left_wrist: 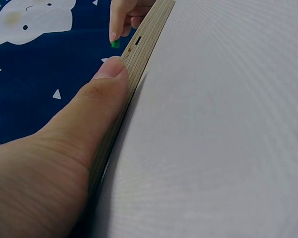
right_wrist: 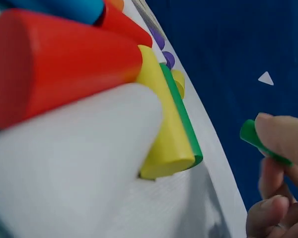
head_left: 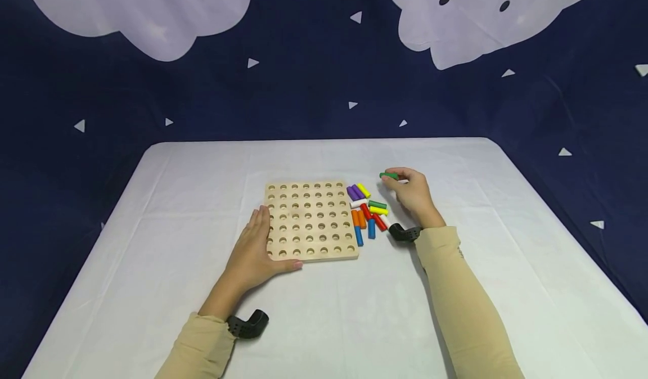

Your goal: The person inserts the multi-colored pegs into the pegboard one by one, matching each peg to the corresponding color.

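Note:
A square wooden pegboard (head_left: 301, 221) with rows of round holes lies on the table. My left hand (head_left: 250, 258) rests against it, straight fingers along its left edge and thumb along its near edge. To the right of the board and above the table, my right hand (head_left: 412, 193) pinches a green peg (head_left: 388, 175) between thumb and fingers; the right wrist view shows this green peg (right_wrist: 248, 132) too. Between board and right hand lies a loose group of pegs, among them a purple peg (head_left: 352, 193), a blue peg (head_left: 372, 229) and a red peg (head_left: 379, 222).
A white cloth covers the table (head_left: 152, 244). Behind it hangs a dark blue backdrop (head_left: 304, 98) with white clouds and small triangles. Each wrist carries a black camera mount, one near the left sleeve (head_left: 202, 339), the other close beside the pegs.

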Available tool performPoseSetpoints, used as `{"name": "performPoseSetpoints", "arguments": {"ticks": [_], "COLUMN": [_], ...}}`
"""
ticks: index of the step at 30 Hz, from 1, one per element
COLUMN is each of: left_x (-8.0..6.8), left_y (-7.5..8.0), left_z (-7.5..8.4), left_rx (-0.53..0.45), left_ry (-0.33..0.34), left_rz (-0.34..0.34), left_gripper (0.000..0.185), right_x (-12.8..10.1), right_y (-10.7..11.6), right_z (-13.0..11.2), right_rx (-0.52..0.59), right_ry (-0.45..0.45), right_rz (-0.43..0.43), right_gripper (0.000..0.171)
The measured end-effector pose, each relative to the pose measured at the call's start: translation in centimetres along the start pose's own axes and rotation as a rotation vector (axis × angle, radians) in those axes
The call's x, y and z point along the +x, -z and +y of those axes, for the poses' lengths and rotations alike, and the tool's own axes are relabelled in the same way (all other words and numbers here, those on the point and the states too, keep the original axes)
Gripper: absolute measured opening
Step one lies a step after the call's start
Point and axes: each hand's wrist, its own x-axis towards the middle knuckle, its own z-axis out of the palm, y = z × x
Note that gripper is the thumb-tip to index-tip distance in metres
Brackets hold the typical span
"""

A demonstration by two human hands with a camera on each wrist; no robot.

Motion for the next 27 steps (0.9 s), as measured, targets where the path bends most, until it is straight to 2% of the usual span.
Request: {"name": "performPoseSetpoints", "arguments": {"ticks": [4,9,17,20,27], "left_x": [-0.1,-0.1,-0.1,0.0,-0.1], "left_y": [0.0,0.1,0.1,0.2,0.3], "left_z": [0.0,0.1,0.2,0.2,0.2], "left_rx": [0.001,-0.009,-0.017,-0.016,-0.020], "left_ry": [0.006,-0.001,-0.003,-0.001,0.005], "left_rz": [0.002,0.011,0.013,0.013,0.013], "left_gripper": [0.147,0.146,0.147,0.147,0.146], "right_x": [0.1,-0.2,-0.2,-0.1,0.1], "right_y": [-0.3,-1.0,-3.8,-5.1,-7.3], "right_z": [-0.4,-1.8,-4.1,-5.0,-6.6], "right_rx": [0.017,-0.022,-0.202,-0.242,-0.302], "right_ry": [-0.005,0.031,0.242,0.294,0.292], "right_rz": [0.005,-0.029,-0.117,-0.155,-0.225], "right_gripper": [0.040,0.040,0.028,0.024,0.022]}}
